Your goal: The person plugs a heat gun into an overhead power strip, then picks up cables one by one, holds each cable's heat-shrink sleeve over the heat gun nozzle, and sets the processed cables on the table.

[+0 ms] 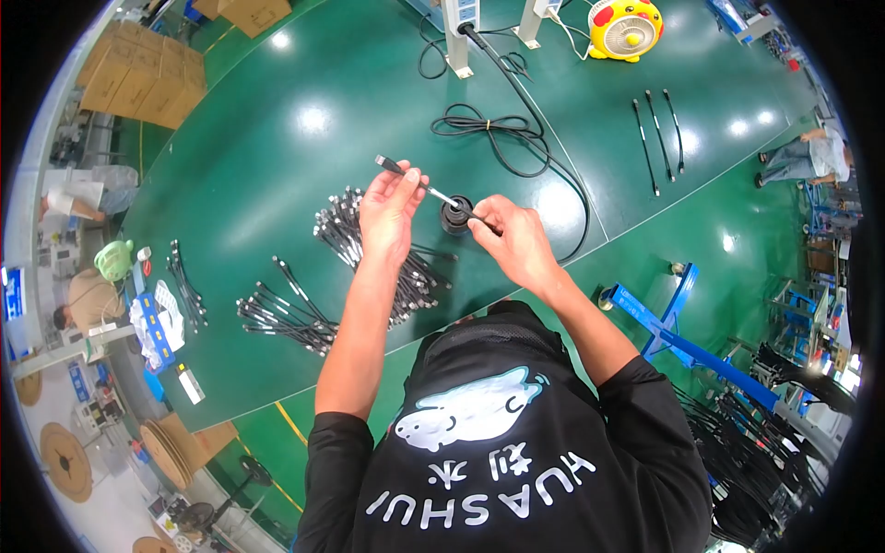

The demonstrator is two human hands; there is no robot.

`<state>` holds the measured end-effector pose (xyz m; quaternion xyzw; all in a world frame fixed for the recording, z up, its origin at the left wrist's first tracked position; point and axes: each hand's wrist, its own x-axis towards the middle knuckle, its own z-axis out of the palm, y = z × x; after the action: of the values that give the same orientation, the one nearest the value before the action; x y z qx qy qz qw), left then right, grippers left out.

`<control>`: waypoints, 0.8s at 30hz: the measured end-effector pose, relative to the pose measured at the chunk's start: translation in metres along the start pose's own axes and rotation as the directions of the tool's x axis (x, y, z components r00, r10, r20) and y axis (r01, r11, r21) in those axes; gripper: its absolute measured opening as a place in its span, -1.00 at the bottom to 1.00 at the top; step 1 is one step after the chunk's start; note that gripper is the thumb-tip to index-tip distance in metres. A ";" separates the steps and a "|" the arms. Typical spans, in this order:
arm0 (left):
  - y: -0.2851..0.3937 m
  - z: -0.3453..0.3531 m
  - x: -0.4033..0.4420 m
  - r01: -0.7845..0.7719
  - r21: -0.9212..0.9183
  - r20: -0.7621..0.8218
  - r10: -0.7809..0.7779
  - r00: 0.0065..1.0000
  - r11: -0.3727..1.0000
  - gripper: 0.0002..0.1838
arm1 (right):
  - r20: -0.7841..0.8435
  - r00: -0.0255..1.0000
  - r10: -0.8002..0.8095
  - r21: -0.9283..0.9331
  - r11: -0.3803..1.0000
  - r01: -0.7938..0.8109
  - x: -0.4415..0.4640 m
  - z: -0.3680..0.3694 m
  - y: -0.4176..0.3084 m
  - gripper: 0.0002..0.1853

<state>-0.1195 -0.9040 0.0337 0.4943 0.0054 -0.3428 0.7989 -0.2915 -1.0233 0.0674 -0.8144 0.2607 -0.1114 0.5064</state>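
Observation:
A short black cable (441, 196) with a pale label band is stretched between my two hands above the green table (249, 184). Closed around its upper left part, my left hand (389, 210) leaves a plug (387, 165) sticking out past the fingers. My right hand (518, 241) pinches the other end, which its fingers partly hide. Just behind the cable sits a round black object (455, 217); whether they touch I cannot tell. Beside and partly behind my left forearm lies a pile of similar short cables (343, 228), and another bunch (281, 309) spreads out farther left.
Three separate cables (658, 136) lie at the right. A coiled power cord (489, 124) and a yellow fan (627, 29) are farther back. Another cable bunch (187, 290) lies near the left edge. A blue metal frame (668, 323) stands on the floor. Other people are at both sides.

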 end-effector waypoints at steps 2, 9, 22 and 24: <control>-0.001 0.001 0.000 -0.004 -0.003 0.006 0.004 1.000 1.000 -0.67 | -0.044 0.999 -0.013 0.037 0.999 0.015 -0.001 0.002 0.002 -0.76; 0.001 0.002 0.000 0.011 -0.015 0.011 -0.011 1.000 1.000 -0.65 | 0.023 1.000 0.006 0.070 0.997 -0.008 -0.001 -0.002 -0.003 -0.77; -0.002 0.000 0.001 0.027 -0.024 0.019 -0.026 0.999 0.999 -0.66 | 0.034 0.998 0.055 -0.012 0.998 -0.055 0.001 -0.002 -0.004 -0.79; -0.002 0.000 0.001 0.030 -0.019 0.018 -0.030 0.999 0.999 -0.66 | 0.005 0.998 0.062 0.017 0.998 -0.063 0.000 -0.001 -0.006 -0.80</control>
<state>-0.1200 -0.9056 0.0316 0.4834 0.0092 -0.3590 0.7984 -0.2903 -1.0217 0.0731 -0.8016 0.2840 -0.0961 0.5172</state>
